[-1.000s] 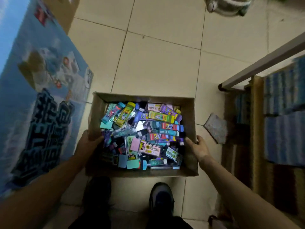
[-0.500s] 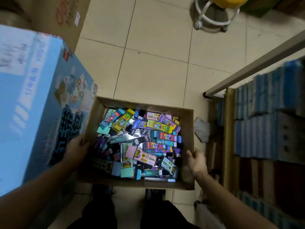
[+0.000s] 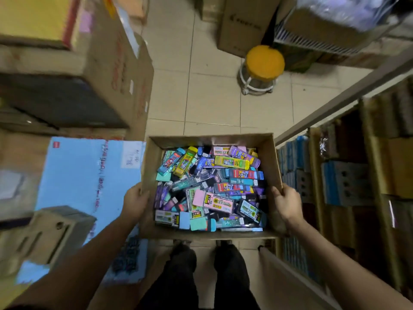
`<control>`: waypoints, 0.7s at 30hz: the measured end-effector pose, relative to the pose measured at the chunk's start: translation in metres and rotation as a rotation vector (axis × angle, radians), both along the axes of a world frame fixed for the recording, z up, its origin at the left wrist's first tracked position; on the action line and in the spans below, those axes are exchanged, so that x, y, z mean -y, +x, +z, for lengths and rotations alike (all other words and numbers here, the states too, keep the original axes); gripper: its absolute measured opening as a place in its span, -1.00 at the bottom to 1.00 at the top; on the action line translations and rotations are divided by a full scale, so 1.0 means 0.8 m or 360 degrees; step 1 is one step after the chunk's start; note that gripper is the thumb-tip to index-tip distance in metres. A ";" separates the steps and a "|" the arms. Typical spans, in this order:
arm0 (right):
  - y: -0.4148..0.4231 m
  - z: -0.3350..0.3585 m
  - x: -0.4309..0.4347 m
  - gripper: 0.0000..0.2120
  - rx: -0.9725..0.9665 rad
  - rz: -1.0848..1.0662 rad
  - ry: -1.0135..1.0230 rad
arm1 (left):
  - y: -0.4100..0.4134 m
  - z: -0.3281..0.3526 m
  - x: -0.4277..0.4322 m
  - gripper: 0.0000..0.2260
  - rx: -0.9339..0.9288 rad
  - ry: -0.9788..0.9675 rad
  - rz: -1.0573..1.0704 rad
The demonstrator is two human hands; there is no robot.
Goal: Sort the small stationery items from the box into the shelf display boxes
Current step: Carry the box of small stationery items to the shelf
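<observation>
You are holding the cardboard box [image 3: 210, 139] in front of you above the tiled floor [image 3: 214, 101], with your legs [image 3: 178, 276] showing below its near edge. Your left hand [image 3: 134, 202] grips the box's left wall towards the near corner, thumb at the rim and fingers down the outside. Your right hand [image 3: 288, 202] grips the right wall at about the same place, thumb hooked over the rim. The small stationery items [image 3: 210, 189] all lie inside the box, piled loosely from wall to wall. A yellow packet [image 3: 231, 162] lies near the far right corner and a pink packet [image 3: 214, 201] lies near the middle, closer to the near edge. The shelf [image 3: 335, 108] runs along your right, just beside the box's right wall. Its display boxes [image 3: 344, 182] hold rows of what seem to be blue and brown packs, though that side is too blurred to be sure. A large light-blue carton [image 3: 89, 175] sits just beside the box's left wall, with brown cartons [image 3: 100, 70] stacked beyond it. A stool [image 3: 263, 61] with a yellow seat stands on the floor well beyond the box's far edge.
</observation>
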State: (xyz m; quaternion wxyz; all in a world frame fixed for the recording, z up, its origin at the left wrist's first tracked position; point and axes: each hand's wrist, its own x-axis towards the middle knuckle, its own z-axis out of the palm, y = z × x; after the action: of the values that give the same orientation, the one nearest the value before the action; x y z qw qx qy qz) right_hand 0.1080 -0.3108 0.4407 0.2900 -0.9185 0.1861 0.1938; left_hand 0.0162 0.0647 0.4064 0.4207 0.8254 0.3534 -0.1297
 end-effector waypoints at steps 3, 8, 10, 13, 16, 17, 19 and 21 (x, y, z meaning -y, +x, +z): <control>0.019 0.064 -0.021 -0.78 0.0060 0.0016 0.0045 | 0.025 0.070 -0.025 -0.80 0.0101 0.0068 -0.0027; 0.078 0.124 -0.059 -0.73 0.0116 0.0068 0.0059 | 0.087 0.139 -0.068 -0.79 0.0147 0.0203 -0.0055; 0.110 0.135 -0.073 -0.72 0.0137 0.0091 0.0050 | 0.114 0.151 -0.084 -0.80 0.0177 0.0238 -0.0046; 0.174 0.143 -0.095 -0.73 0.0188 0.0158 0.0072 | 0.161 0.159 -0.103 -0.78 0.0207 0.0256 0.0013; 0.249 0.145 -0.113 -0.76 0.0210 0.0247 0.0077 | 0.219 0.167 -0.114 -0.79 0.0238 0.0279 0.0079; 0.277 0.146 -0.118 -0.76 0.0205 0.0277 0.0077 | 0.241 0.171 -0.119 -0.78 0.0235 0.0299 0.0099; 0.334 0.153 -0.127 -0.78 0.0181 0.0340 0.0090 | 0.284 0.183 -0.126 -0.78 0.0215 0.0324 0.0155; 0.394 0.162 -0.137 -0.79 0.0189 0.0384 0.0112 | 0.330 0.194 -0.134 -0.78 0.0201 0.0341 0.0181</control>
State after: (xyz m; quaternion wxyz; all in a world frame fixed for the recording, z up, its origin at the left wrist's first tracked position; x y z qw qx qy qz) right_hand 0.4235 -0.2014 0.5701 0.3072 -0.9333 0.0500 0.1790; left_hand 0.2799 0.1719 0.5618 0.3582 0.8508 0.3842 -0.0149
